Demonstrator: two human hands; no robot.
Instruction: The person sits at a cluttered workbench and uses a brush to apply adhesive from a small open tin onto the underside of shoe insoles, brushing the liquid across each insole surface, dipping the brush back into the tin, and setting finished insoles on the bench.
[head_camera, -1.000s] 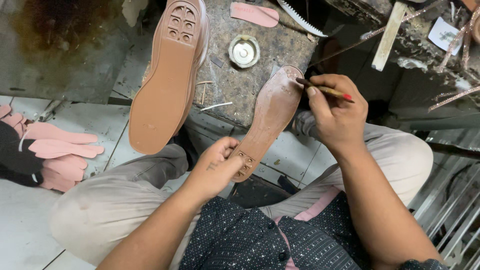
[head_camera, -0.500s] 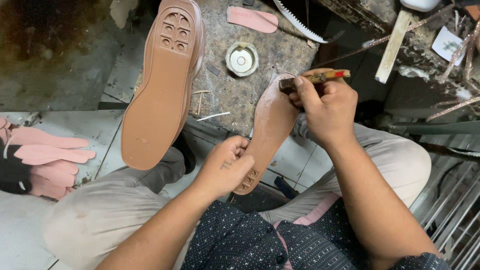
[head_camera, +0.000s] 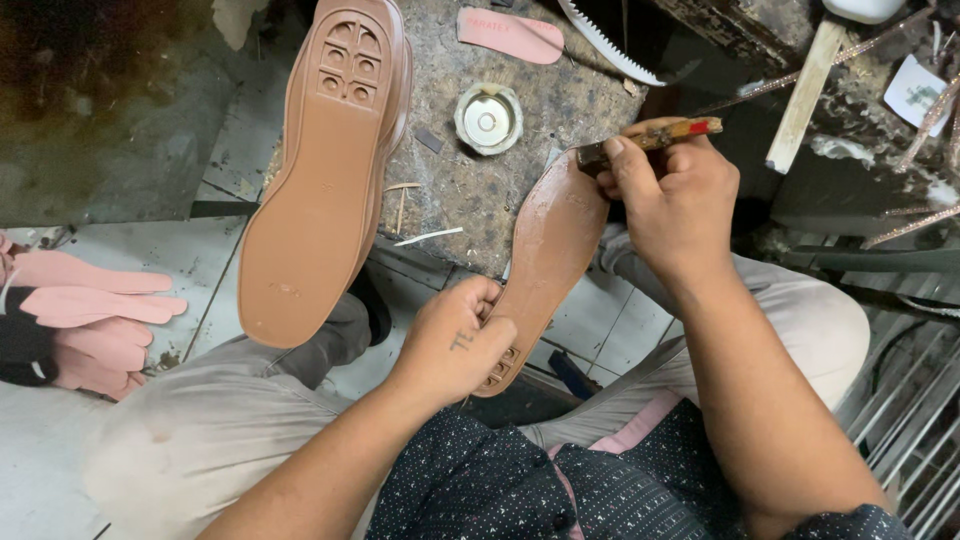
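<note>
My left hand grips the heel end of a brown shoe sole, which slants up to the stone block. My right hand is shut on a brush with a red-tipped wooden handle, its dark head pressed on the sole's toe end. The sole's surface looks wet and glossy.
A stained stone block holds a small round tin, a pink insole and a toothed strip. Stacked brown soles lean over its left edge. Pink insoles lie on the tiled floor at left. Clutter and metal bars fill the right.
My right hand has turned the brush from pointing right to lying across the sole's toe end, and shifted slightly along the sole. My left hand keeps its hold on the heel.
</note>
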